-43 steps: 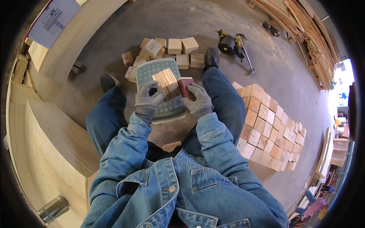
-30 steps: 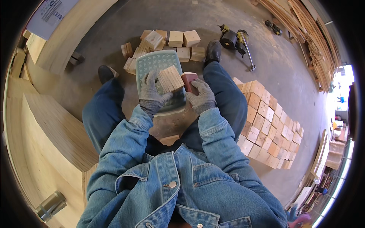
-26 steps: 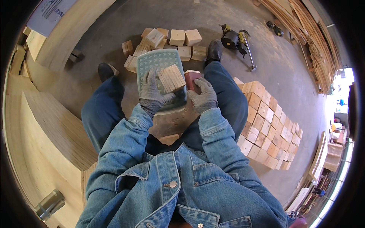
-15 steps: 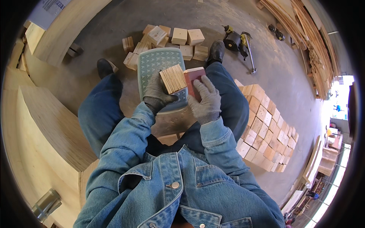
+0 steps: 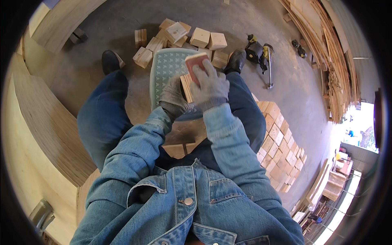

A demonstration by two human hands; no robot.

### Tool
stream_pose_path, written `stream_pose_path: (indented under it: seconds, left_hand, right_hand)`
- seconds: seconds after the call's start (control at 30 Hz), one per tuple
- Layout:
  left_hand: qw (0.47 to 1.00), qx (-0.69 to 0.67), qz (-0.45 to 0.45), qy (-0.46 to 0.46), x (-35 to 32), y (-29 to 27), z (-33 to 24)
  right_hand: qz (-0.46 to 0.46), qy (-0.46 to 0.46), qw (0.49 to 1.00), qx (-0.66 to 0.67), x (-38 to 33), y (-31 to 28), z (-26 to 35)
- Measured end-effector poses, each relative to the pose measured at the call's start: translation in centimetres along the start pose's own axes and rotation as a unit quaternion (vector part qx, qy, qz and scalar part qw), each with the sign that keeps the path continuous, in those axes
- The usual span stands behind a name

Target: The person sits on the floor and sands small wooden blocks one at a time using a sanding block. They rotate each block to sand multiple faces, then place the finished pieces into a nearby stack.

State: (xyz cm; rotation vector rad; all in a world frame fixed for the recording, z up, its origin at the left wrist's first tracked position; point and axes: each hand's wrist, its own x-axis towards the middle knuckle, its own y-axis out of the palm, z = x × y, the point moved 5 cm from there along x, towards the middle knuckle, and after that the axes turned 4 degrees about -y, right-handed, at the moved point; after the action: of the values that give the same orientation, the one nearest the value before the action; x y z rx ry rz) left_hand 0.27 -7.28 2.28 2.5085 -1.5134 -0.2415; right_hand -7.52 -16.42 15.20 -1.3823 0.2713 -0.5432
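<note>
My left hand (image 5: 174, 98), in a grey glove, grips a wooden block (image 5: 186, 86) whose striped grain shows on its visible face. Over the block's right part lies my gloved right hand (image 5: 210, 86), closed on a sanding block (image 5: 196, 61) with a reddish-brown face and a pale wood edge. The sanding block overlaps the wooden block's far side; whether they touch cannot be made out. Both hands are above a pale blue-green plastic stool (image 5: 162, 67) with a raised pattern, which stands between my legs.
Several loose wooden blocks (image 5: 200, 37) lie on the floor beyond the stool. A stacked pile of blocks (image 5: 279, 143) stands right of my leg. Power tools (image 5: 259, 53) rest near my right boot. Long boards (image 5: 335, 61) line the far right, and plywood (image 5: 45, 122) the left.
My right hand has brought the sanding block leftward and up, over the wooden block. The wooden block now looks turned and is partly covered. The whole view has shifted slightly.
</note>
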Motion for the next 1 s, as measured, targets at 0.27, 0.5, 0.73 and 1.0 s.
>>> stream_pose_path:
  seconds: [0.27, 0.5, 0.73, 1.0]
  left_hand:
    - [0.944, 0.301, -0.088, 0.101, 0.3, -0.6, -2.3]
    - [0.940, 0.330, -0.053, 0.063, 0.8, 0.0, -4.0]
    - [0.980, 0.190, -0.050, 0.023, 1.6, -0.9, 1.6]
    - [0.930, 0.368, -0.014, -0.005, 0.9, 0.4, -4.5]
  right_hand:
    - [-0.009, 0.003, 1.000, 0.012, -7.2, -0.9, -0.1]
    - [-0.004, 0.013, 0.999, 0.034, -8.9, -0.7, -0.8]
    - [0.050, 0.072, 0.996, 0.003, 5.9, 1.1, -3.5]
    - [-0.045, 0.040, 0.990, 0.129, -9.9, -1.0, -3.9]
